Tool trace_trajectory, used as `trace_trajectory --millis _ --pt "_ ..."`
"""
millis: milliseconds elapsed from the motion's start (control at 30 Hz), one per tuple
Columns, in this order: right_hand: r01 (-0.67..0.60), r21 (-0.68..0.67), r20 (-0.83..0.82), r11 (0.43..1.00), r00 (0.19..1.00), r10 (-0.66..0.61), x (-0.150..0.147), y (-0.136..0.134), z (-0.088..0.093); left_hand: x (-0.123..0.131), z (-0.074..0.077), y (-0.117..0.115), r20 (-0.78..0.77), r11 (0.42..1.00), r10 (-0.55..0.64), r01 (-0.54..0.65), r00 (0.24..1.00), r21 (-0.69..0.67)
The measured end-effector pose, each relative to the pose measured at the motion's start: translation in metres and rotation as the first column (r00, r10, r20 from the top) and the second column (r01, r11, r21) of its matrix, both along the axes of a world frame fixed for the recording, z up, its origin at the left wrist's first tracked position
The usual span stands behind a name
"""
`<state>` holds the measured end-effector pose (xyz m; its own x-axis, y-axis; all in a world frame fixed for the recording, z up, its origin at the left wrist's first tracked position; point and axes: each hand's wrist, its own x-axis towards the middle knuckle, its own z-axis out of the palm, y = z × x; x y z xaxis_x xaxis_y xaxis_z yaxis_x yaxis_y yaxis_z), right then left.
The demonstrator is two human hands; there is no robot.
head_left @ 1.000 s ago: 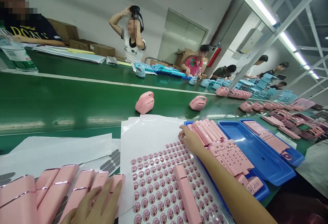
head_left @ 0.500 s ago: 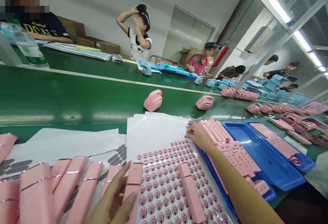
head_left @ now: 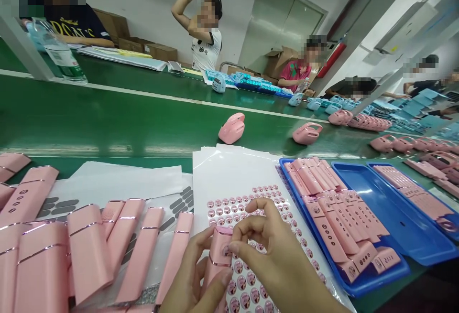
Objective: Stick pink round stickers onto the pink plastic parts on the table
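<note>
My left hand (head_left: 201, 275) is closed around a long pink plastic casing (head_left: 219, 267) with a shiny metallic band near its top end. A small round sticker (head_left: 226, 251) with a printed picture shows on the face above the band. The thumb and forefinger of my right hand (head_left: 267, 248) pinch at the sticker's edge, against the casing. Beneath both hands lies a white sheet (head_left: 236, 169) bearing rows of the same round pink stickers; my right hand and forearm hide part of it.
Several pink casings (head_left: 139, 255) lie at the left on papers with grey oval stickers (head_left: 181, 198). On the right, a blue tray (head_left: 373, 279) holds stacked pink casings, beside another blue tray (head_left: 390, 222). Pink handled units (head_left: 232, 129) stand on the green surface (head_left: 143, 126). Co-workers sit beyond.
My right hand has come from the blue tray's left edge back to the casing and now pinches at a round sticker on it. My left hand keeps its hold. The view has shifted.
</note>
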<state>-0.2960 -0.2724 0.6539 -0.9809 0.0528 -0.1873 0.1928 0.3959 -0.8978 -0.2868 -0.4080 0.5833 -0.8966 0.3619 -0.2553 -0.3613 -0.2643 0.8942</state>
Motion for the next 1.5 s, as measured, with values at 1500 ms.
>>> trace_trajectory --millis 1500 --pt "-0.171 0.292 0.056 0.941 0.985 0.162 -0.005 0.002 0.003 -0.007 -0.01 -0.009 0.061 0.966 -0.236 0.228 0.97 0.12"
